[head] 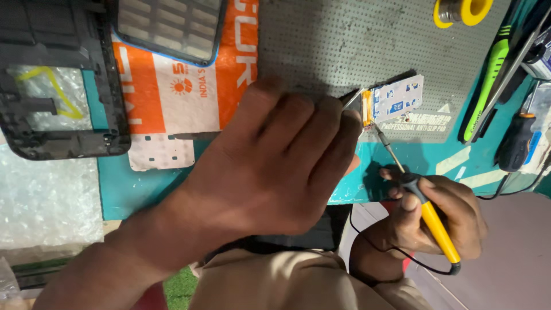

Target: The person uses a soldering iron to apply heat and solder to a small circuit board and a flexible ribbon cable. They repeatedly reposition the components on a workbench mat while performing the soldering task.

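My left hand [275, 161] lies curled over the middle of the grey dotted mat [333, 46]. Its fingertips pinch a thin metal tool [352, 99]; I cannot tell whether it is tweezers or wire. The tool's end points at a small white and blue circuit board [397, 99] with an orange strip on its left edge. My right hand [436, 221] grips a yellow-handled soldering iron [439, 229] low at the right. The iron's metal tip [381, 138] reaches up to the board's lower left corner. A black cord trails from the handle.
A black phone frame [57, 86] lies at the left on bubble wrap [46, 195]. A phone in a blue-edged case [172, 26] rests on an orange and white packet [183, 86]. At the right are a yellow solder spool [462, 10], a green-handled tool [489, 86] and a black screwdriver [516, 140].
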